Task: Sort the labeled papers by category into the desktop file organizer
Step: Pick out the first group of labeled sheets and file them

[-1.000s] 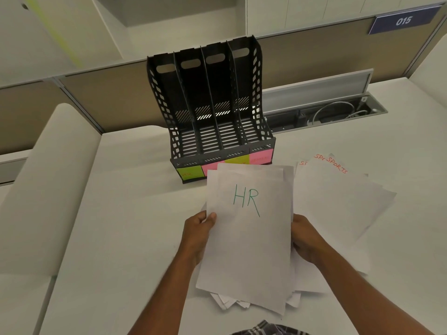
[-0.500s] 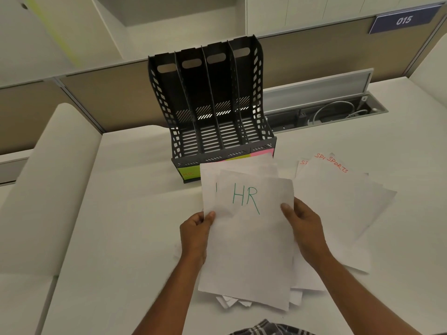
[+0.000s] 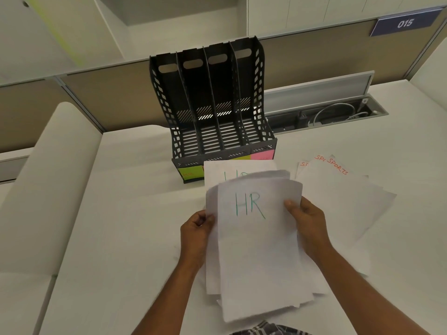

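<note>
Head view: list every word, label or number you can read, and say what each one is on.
"HR": green letters on the front white sheet held by both hands.
"H", partly hidden: green, on the white sheet behind it.
"SPORTS": orange, on the white papers spread on the desk; a cut-off "SP" shows beside it.
"HR": faint, on the green sticky note on the black desktop file organizer.
"015": blue wall sign.
Pink sticky note: unreadable.

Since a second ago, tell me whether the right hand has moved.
Yes. The right hand slid up the HR papers' right edge, toward the file organizer.
</note>
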{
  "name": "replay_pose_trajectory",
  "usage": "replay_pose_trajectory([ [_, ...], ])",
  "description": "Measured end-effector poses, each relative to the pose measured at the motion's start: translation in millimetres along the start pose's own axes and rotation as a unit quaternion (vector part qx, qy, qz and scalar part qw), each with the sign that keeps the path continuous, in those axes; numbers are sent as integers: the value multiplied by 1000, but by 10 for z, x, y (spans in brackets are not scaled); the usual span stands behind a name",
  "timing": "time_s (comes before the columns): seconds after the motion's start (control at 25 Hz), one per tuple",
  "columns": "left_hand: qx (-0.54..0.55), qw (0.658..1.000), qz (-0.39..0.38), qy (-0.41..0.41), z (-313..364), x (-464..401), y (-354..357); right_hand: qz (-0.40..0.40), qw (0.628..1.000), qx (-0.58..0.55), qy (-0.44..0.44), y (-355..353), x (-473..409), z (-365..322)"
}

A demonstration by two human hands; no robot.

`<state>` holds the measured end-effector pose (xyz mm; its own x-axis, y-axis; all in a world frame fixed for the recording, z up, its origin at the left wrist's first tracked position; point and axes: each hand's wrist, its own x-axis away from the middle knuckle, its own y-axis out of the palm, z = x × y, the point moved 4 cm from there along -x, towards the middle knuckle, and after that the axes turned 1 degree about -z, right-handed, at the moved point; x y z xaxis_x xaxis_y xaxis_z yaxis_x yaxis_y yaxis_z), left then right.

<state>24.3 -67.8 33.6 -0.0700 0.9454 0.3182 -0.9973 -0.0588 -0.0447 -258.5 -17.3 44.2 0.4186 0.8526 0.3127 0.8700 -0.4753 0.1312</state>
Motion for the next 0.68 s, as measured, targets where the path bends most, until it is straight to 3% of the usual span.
replay_pose_trajectory([
  [0.2,20,999,-1,-50,-38,41,35,36,992,122,19,74,-91,-27],
  [0.32,4,994,-80,-79,-55,75,96,13,988,155,18,147,-90,-25],
  [0.4,-34,993,-102,-47,22,127,132,-31,992,115,45,216,-64,-56],
  [0.48,-42,996,-75,5,227,214,142,-70,992,94,45,288,-8,-196],
  [0.68,-20,978,-4,208,946,563,177,-55,983,79,-153,474,447,-995],
])
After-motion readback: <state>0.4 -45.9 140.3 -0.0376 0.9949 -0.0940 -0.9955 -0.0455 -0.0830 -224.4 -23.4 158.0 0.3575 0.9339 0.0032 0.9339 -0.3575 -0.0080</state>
